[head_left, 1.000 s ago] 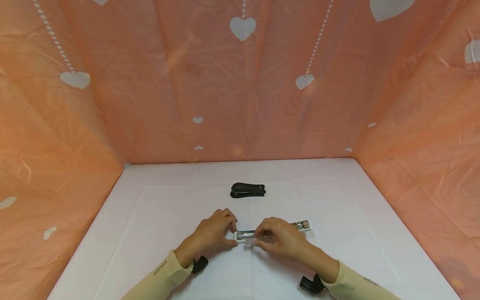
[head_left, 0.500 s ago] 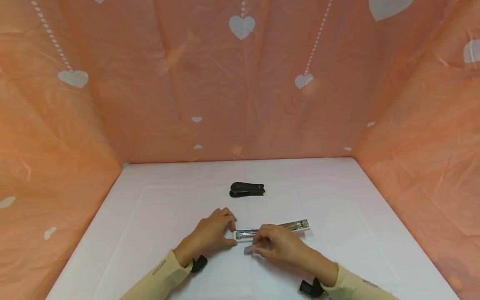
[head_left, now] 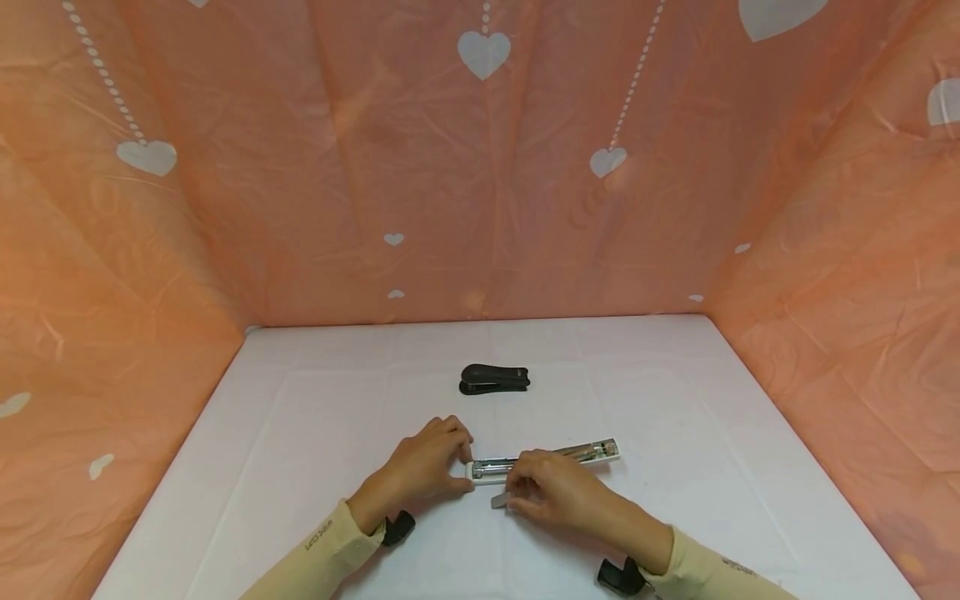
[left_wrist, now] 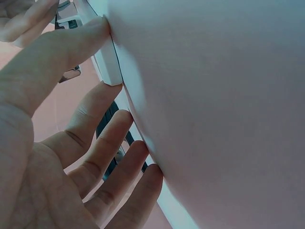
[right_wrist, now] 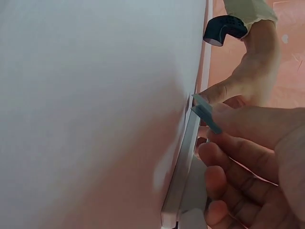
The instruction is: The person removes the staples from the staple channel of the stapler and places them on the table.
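Note:
An opened white stapler [head_left: 487, 477] lies on the table, its metal channel showing and its hinged part [head_left: 602, 451] stretching to the right. My left hand [head_left: 427, 460] holds the stapler's left end; in the left wrist view the thumb presses one side of the white base [left_wrist: 110, 64] and the index fingertip touches its end corner. Just in front of the channel, my right hand [head_left: 558, 490] pinches a short grey strip of staples [right_wrist: 205, 113] between thumb and index finger, tilted above the table. That hand hides the stapler's middle.
Behind the hands lies a black stapler [head_left: 495, 379] on the white-covered table [head_left: 360, 367]. Orange sheeting with pale hearts [head_left: 484, 55] walls in the back and both sides. A black wrist camera [head_left: 398, 528] sits at each sleeve.
My right hand has drawn back a little from the channel toward the front, bringing the strip of staples clear of the stapler. Over the last half second the strip has turned slightly. The left hand stays put.

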A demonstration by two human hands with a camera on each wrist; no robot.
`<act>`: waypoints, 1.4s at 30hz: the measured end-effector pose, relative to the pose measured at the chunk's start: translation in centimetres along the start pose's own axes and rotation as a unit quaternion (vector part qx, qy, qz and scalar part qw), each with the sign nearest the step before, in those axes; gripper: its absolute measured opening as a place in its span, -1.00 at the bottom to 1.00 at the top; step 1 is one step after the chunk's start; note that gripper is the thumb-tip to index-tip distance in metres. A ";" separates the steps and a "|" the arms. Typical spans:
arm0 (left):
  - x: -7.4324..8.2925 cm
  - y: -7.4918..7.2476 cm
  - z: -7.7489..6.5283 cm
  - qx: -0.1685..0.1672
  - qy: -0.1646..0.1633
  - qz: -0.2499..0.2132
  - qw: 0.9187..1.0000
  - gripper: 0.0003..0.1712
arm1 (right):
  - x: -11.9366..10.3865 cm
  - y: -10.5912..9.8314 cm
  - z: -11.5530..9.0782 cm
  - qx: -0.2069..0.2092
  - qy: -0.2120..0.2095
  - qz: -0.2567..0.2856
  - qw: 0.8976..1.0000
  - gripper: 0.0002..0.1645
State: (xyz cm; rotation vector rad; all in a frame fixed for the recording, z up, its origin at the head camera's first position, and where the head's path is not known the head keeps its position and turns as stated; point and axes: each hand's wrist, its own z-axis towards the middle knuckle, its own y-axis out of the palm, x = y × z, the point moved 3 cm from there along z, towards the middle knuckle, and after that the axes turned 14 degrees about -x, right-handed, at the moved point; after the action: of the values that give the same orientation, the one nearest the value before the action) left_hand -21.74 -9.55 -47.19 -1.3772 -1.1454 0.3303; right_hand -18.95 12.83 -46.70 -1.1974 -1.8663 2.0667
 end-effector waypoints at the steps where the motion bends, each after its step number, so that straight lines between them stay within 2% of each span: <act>1: 0.0 -0.1 0.0 -0.001 0.000 -0.001 1.000 -0.62 | 0.0 0.0 0.0 -0.002 0.000 0.000 1.000 -0.84; 5: 0.1 -0.2 -0.1 -0.002 0.000 -0.004 1.000 -0.62 | 0.0 0.0 0.0 -0.005 -0.004 -0.015 1.000 -0.84; 10: 0.1 -0.1 0.0 -0.003 -0.002 -0.003 1.000 -0.62 | -0.1 0.0 -0.3 0.010 -0.016 -0.073 0.997 -0.84; 14: 0.2 0.0 0.0 -0.002 -0.002 -0.002 1.000 -0.63 | -0.2 -0.1 -0.4 0.019 -0.011 -0.103 0.994 -0.81; 25: 0.3 -0.2 0.0 -0.002 -0.001 -0.001 1.000 -0.62 | -0.2 0.0 -0.6 0.017 -0.004 -0.111 0.994 -0.81; 33: 0.0 -0.1 0.1 -0.004 -0.002 0.003 1.000 -0.62 | -0.3 0.3 -0.7 -0.003 0.029 -0.131 0.991 -0.83; 42: -0.2 0.0 0.2 -0.008 0.000 0.003 1.000 -0.61 | -0.5 0.2 -0.8 -0.003 0.033 -0.139 0.990 -0.81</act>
State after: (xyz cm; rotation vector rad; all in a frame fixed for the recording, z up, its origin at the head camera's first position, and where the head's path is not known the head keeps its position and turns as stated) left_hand -21.98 -9.60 -47.29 -1.3961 -1.1455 0.3259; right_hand -18.07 13.12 -46.59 -0.9321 -1.8879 1.8509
